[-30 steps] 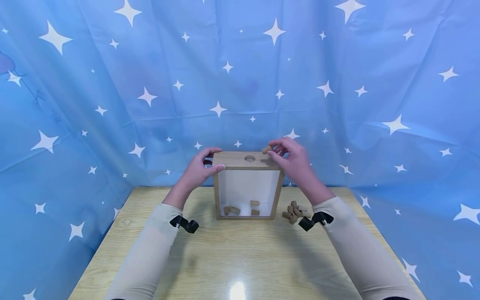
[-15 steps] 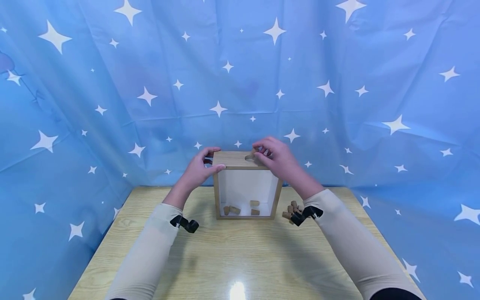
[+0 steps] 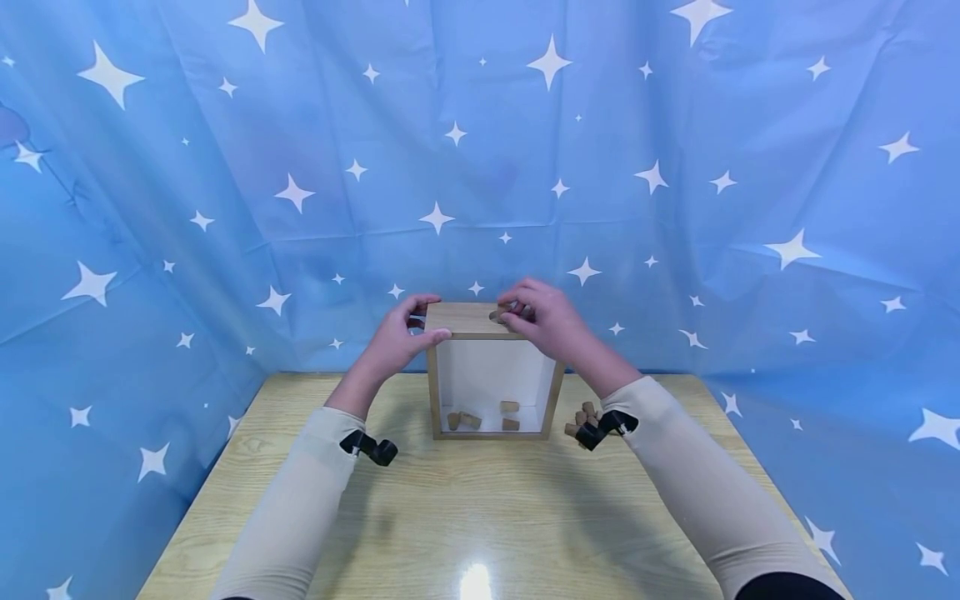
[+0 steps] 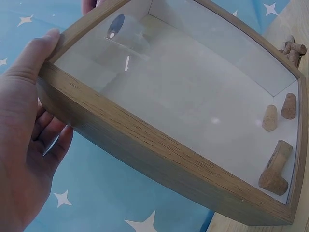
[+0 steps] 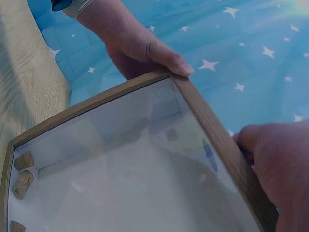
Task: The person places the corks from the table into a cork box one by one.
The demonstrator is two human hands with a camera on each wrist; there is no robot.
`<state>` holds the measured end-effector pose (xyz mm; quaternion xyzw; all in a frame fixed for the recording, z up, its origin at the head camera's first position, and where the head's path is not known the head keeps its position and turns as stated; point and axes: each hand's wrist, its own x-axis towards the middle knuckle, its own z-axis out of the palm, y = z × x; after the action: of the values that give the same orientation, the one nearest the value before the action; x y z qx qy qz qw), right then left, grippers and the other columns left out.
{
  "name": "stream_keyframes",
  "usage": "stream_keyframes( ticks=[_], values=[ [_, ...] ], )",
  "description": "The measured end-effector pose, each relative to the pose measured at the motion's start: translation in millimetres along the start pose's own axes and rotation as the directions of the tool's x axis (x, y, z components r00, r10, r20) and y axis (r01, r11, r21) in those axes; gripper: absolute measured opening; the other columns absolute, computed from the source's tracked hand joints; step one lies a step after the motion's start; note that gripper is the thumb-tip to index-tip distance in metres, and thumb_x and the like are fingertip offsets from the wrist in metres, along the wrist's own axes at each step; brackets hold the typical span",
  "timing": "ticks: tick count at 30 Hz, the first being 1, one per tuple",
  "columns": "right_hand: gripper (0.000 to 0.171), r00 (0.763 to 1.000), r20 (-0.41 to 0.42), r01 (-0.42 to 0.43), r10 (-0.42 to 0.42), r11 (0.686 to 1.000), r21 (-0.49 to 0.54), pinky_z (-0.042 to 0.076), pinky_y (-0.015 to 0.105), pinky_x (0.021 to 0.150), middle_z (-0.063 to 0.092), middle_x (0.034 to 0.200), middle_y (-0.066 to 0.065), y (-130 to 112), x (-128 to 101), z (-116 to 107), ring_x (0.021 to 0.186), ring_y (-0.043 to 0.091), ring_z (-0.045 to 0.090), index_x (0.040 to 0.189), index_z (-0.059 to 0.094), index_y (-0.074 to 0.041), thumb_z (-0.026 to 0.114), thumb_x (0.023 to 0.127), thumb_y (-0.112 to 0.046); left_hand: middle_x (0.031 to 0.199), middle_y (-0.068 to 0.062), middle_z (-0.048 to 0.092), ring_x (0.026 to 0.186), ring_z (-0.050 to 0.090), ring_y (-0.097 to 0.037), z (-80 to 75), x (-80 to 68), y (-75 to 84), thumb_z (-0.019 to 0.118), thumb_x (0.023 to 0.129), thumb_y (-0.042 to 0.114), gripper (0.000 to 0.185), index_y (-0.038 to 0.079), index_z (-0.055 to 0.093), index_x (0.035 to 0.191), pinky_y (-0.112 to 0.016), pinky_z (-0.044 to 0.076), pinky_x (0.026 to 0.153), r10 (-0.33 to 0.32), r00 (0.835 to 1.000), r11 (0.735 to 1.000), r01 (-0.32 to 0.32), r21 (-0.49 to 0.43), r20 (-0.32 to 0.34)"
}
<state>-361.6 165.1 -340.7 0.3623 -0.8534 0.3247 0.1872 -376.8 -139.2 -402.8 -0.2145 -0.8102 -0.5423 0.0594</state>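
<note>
A wooden box frame with a clear front (image 3: 495, 383) stands upright on the table. Several corks (image 4: 270, 117) lie on its floor behind the front. My left hand (image 3: 401, 337) grips the box's upper left corner, thumb on the front edge and fingers behind. At the round hole in the box's top, my right hand (image 3: 543, 317) pinches a cork (image 3: 499, 313) between thumb and fingers; the cork is mostly hidden. In the right wrist view my right hand (image 5: 285, 164) covers what it holds.
A pile of loose corks (image 3: 582, 414) lies on the wooden table (image 3: 450, 508) right of the box, partly behind the right wrist's camera mount (image 3: 600, 429). A blue curtain with white stars (image 3: 480, 150) hangs behind and along the sides.
My right hand has moved left with the cork, from the right end of the box's top to the hole, then slightly lower. My left hand and the box have stayed put.
</note>
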Motion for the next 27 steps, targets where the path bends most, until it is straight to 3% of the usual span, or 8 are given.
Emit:
stream_keyframes(
  ticks=[14,18,27],
  values=[
    [0.009,0.996,-0.069,0.055,-0.054,0.998,0.022,0.063,0.033,0.078,0.07,0.111,0.008,2.5,-11.6,-4.2,0.094,0.021,0.071,0.109,0.079,0.0,0.079,0.101,0.001,0.14,-0.014,0.054,0.125,0.058,-0.037,-1.0,0.5,-1.5,0.086,0.097,0.048,0.074,0.017,0.058,0.158,-0.055,0.056,0.098,-0.007,1.0,1.0,0.007,-0.003,-0.002],
    [0.006,0.989,-0.133,0.069,-0.063,0.997,0.044,0.062,0.029,0.076,0.07,0.109,0.009,2.6,-24.0,-11.1,0.093,0.021,0.07,0.105,0.079,0.0,0.077,0.1,0.003,0.138,-0.015,0.054,0.124,0.058,-0.038,-0.5,0.6,-1.1,0.085,0.098,0.047,0.075,0.013,0.057,0.158,-0.055,0.055,0.098,0.004,1.0,1.0,-0.004,-0.001,0.002],
    [0.009,0.953,-0.296,0.081,-0.067,0.996,0.035,0.054,0.029,0.076,0.07,0.102,0.008,17.1,-60.0,-33.4,0.09,0.02,0.064,0.101,0.079,0.0,0.078,0.099,0.008,0.138,-0.014,0.053,0.125,0.057,-0.037,0.3,-0.2,-1.6,0.086,0.097,0.047,0.072,0.017,0.058,0.157,-0.055,0.055,0.098,0.0,1.0,1.0,0.0,-0.008,-0.004]
  ],
)
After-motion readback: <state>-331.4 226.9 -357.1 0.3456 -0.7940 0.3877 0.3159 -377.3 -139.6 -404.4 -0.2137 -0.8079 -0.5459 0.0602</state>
